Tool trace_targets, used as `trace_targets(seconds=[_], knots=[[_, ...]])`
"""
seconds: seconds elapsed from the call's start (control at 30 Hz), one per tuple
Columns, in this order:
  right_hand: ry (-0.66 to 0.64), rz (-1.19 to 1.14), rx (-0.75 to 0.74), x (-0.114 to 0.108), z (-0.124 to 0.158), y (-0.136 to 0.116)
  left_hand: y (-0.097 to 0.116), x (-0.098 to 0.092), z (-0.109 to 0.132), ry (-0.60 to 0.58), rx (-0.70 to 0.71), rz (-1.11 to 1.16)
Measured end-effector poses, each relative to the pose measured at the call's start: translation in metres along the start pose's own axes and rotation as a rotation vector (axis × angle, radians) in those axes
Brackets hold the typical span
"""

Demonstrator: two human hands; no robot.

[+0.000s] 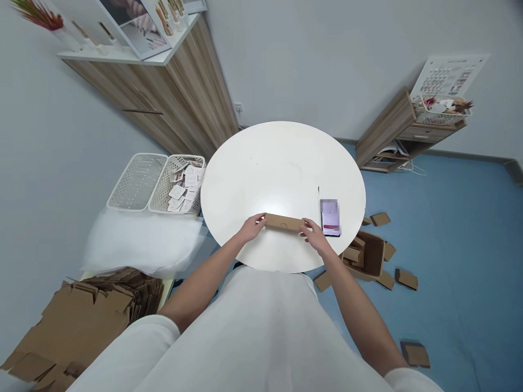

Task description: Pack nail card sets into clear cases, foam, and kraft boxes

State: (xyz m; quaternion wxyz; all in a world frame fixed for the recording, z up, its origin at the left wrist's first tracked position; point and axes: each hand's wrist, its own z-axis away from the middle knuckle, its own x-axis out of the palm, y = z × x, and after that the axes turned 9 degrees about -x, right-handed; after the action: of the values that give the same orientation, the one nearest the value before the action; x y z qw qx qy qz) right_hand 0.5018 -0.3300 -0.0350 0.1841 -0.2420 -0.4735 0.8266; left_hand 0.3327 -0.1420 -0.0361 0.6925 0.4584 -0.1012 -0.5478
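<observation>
A long, narrow brown cardboard box (285, 222) is held between my two hands over the near part of the round white table (281, 158). My left hand (253, 227) grips its left end, thumb and fingers closed on the cardboard. At the other end, my right hand (312, 235) pinches the box by its corner. The long side facing me shows a small half-round notch and looks closed. Just right of my right hand lies a phone (330, 218) with its screen lit.
To the left stand a basket of paper cards (163, 190) and a basket of clear packets (137, 179). White foam sheets (139, 239) and flattened cardboard (81, 321) lie nearer. An open carton (373, 253) with small boxes sits on the floor at right, other boxes (406, 279) scattered around.
</observation>
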Motion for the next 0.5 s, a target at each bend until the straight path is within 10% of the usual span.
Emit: trace_targets(seconds=[0.5], knots=[[0.127,-0.174,-0.132,0.036,0.023,0.024,-0.020,0.029,0.030,0.279,-0.114,0.142]])
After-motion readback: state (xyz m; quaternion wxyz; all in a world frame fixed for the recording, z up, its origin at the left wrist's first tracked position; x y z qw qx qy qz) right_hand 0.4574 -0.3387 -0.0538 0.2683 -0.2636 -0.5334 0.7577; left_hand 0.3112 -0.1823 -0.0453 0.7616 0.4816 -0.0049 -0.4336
